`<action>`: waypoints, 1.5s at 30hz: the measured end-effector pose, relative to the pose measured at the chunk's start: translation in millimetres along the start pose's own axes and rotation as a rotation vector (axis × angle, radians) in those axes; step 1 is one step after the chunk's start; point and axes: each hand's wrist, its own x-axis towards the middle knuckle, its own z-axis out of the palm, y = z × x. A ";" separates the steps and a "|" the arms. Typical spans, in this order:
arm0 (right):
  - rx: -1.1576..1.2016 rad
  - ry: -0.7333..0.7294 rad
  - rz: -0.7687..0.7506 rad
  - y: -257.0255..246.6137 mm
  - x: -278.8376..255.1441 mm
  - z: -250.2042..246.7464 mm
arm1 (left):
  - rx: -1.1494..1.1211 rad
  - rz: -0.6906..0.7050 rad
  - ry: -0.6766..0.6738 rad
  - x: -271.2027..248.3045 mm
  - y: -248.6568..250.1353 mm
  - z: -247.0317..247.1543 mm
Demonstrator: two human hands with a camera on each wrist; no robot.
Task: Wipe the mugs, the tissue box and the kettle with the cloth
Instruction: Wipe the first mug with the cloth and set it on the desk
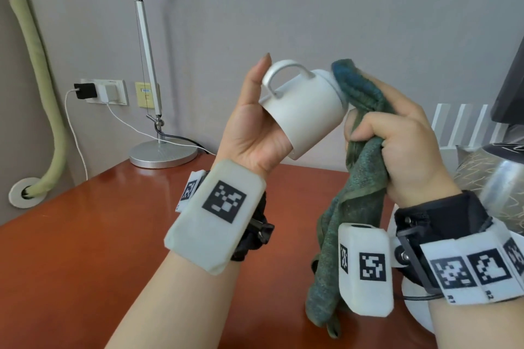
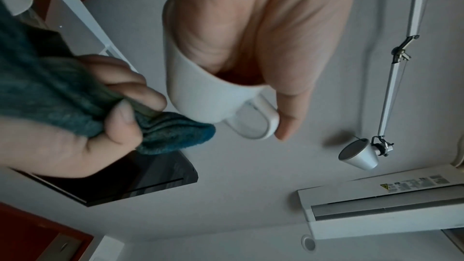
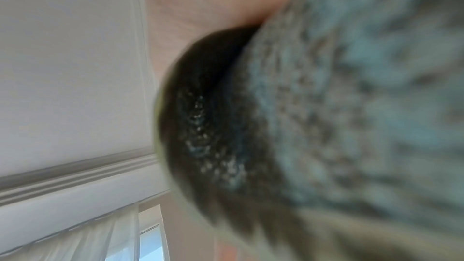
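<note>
The left hand (image 1: pixel 249 125) holds a white mug (image 1: pixel 304 105) up in the air above the desk (image 1: pixel 99 221), tipped on its side with the handle uppermost. The fingers seem to go inside the mouth while the thumb lies straight along the handle, so the hold is more a wedge than a clasp. The right hand (image 1: pixel 402 144) is clenched around a bunched green cloth (image 1: pixel 360 93), pressing its upper fold against the base end of the mug; the rest of the cloth hangs down towards the desk.

The risk I see is the mug itself. A firm push from the cloth against the base could slide it off the fingers, and glazed ware would likely fall hard onto the desk. The dangling tail of cloth could also drag across whatever stands near the right edge.

The desk is a glossy reddish-brown top. At its far left stands a lamp (image 1: pixel 163 154) with a round metal base and a jointed arm, against a grey wall with sockets and a white cable. A silvery patterned object (image 1: pixel 487 178) sits at the right; whether it is the kettle I cannot tell.
</note>
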 end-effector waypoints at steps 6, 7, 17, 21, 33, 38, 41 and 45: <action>0.152 0.172 0.014 1.6 2.2 -1.9 | -0.149 -0.044 0.074 2.3 1.3 -3.9; 0.124 0.181 0.028 2.3 1.9 -1.6 | -0.148 -0.039 0.076 2.0 1.9 -4.0; -0.042 0.191 -0.019 5.8 2.1 5.3 | -0.090 -0.001 0.106 -1.3 7.8 -2.1; -0.152 0.189 -0.030 9.9 2.1 13.1 | -0.090 -0.013 0.115 -1.6 7.7 -2.5; -0.446 0.035 0.234 25.0 5.2 11.5 | -0.108 0.165 0.273 -11.1 27.6 -10.2; -0.031 0.167 0.361 32.5 10.3 13.7 | -0.087 0.178 0.317 -13.1 29.5 -11.0; 0.218 0.142 0.406 30.4 10.0 10.4 | -0.088 0.170 0.317 -12.9 29.3 -10.6; 0.312 0.226 0.333 31.6 9.3 14.4 | -0.077 0.165 0.317 -11.7 27.8 -9.7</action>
